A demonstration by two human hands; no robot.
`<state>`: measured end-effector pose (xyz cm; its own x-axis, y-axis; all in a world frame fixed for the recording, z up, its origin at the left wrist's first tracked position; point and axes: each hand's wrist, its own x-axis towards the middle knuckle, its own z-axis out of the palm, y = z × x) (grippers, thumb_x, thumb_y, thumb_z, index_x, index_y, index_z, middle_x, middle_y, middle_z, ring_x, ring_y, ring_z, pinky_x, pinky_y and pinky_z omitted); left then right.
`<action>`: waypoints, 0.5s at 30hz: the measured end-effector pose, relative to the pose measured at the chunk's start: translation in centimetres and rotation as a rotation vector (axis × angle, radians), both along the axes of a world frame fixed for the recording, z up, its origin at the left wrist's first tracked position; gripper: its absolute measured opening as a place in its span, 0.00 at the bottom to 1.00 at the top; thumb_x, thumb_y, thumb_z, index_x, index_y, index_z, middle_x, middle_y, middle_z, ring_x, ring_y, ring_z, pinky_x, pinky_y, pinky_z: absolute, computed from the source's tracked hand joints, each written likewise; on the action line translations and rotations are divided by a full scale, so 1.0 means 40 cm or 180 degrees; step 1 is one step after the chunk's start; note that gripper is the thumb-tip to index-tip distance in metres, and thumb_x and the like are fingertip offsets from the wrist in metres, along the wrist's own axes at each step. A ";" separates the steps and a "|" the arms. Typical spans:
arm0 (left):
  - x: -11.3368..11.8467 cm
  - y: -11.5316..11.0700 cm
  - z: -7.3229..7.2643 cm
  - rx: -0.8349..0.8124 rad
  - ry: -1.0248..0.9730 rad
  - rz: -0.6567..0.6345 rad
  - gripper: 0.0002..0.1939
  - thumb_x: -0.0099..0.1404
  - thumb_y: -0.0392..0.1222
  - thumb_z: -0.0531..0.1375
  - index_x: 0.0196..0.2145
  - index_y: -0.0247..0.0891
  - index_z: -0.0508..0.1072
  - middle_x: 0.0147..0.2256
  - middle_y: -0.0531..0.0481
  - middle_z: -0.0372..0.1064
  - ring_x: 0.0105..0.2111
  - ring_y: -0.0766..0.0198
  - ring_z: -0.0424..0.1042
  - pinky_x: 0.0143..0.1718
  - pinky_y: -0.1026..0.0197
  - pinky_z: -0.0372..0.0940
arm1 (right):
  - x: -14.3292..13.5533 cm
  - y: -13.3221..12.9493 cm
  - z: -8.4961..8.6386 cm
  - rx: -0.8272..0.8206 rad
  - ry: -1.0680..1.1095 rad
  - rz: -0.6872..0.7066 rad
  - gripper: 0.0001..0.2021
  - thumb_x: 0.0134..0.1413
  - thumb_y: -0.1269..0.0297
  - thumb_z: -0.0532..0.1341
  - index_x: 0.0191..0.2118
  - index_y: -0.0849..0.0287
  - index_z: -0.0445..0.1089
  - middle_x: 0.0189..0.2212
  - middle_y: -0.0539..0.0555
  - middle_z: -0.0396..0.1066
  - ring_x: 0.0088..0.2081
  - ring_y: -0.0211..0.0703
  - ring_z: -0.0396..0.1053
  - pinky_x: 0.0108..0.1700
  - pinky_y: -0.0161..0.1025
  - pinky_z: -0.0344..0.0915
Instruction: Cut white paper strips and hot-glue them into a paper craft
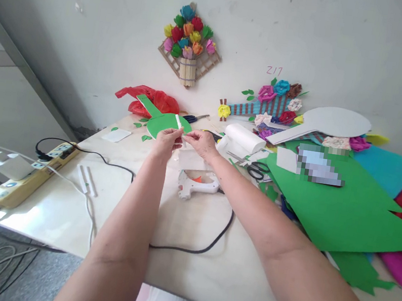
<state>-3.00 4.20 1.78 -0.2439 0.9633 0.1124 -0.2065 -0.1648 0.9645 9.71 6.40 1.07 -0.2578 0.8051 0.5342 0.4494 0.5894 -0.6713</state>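
A thin white stick slants up between my hands, above a green paddle-shaped cutout. My left hand pinches the stick from the left, its fingers closed. From the right, my right hand is closed at the stick's lower part, thumb and forefinger together; its exact grip is too small to make out. Just below the hands, a white glue gun with an orange trigger lies on its side. Small green paper leaves lie left of the cutout.
A yellow power strip with plugs sits at the left edge. Two white sticks lie nearby. Black scissors, a white roll and green sheets are on the right. A black cord crosses the table.
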 end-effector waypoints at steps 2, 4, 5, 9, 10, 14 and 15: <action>0.013 -0.004 0.006 0.0014 -0.0004 -0.0075 0.15 0.47 0.46 0.66 0.20 0.34 0.64 0.16 0.54 0.63 0.16 0.73 0.62 0.20 0.69 0.58 | 0.003 -0.006 -0.003 -0.0142 0.0107 -0.0087 0.13 0.45 0.55 0.62 0.30 0.61 0.74 0.26 0.51 0.73 0.29 0.37 0.67 0.33 0.33 0.58; 0.024 -0.009 0.013 0.0031 -0.0029 -0.0151 0.14 0.48 0.45 0.65 0.21 0.34 0.65 0.17 0.53 0.64 0.16 0.73 0.63 0.20 0.69 0.59 | 0.007 -0.009 -0.006 -0.0214 0.0171 -0.0143 0.13 0.44 0.55 0.63 0.27 0.61 0.73 0.24 0.50 0.72 0.28 0.36 0.66 0.31 0.32 0.57; 0.029 -0.012 0.015 0.0044 -0.0066 -0.0173 0.14 0.48 0.45 0.65 0.21 0.34 0.65 0.17 0.53 0.64 0.17 0.73 0.63 0.21 0.69 0.60 | 0.010 -0.011 -0.008 -0.0224 0.0212 -0.0174 0.13 0.44 0.54 0.62 0.26 0.61 0.73 0.23 0.49 0.71 0.28 0.36 0.65 0.30 0.32 0.56; 0.044 -0.020 0.019 0.0105 -0.0317 -0.0105 0.13 0.50 0.42 0.65 0.21 0.33 0.65 0.18 0.53 0.64 0.18 0.72 0.64 0.22 0.68 0.61 | 0.018 -0.018 -0.011 -0.0078 0.0349 -0.0326 0.14 0.48 0.54 0.59 0.24 0.60 0.71 0.21 0.48 0.68 0.26 0.35 0.62 0.30 0.32 0.54; 0.047 -0.021 0.020 0.0115 -0.0367 -0.0073 0.12 0.50 0.42 0.65 0.21 0.33 0.65 0.18 0.53 0.64 0.18 0.72 0.64 0.22 0.68 0.62 | 0.020 -0.023 -0.008 -0.0021 0.0342 -0.0391 0.14 0.49 0.55 0.59 0.24 0.60 0.70 0.21 0.48 0.67 0.26 0.35 0.61 0.29 0.32 0.54; 0.063 -0.029 0.032 0.0122 -0.0528 -0.0024 0.12 0.52 0.40 0.64 0.20 0.33 0.64 0.17 0.54 0.62 0.17 0.73 0.63 0.24 0.67 0.63 | 0.024 -0.057 0.013 0.0409 0.0203 -0.0758 0.11 0.50 0.58 0.59 0.23 0.59 0.69 0.22 0.49 0.66 0.27 0.37 0.60 0.32 0.33 0.54; 0.068 -0.033 0.038 0.0101 -0.0589 -0.0035 0.12 0.52 0.39 0.64 0.19 0.33 0.64 0.16 0.54 0.62 0.17 0.73 0.63 0.24 0.67 0.63 | 0.024 -0.069 0.020 0.0570 0.0157 -0.0835 0.11 0.51 0.59 0.58 0.23 0.59 0.69 0.23 0.50 0.67 0.28 0.37 0.61 0.34 0.34 0.54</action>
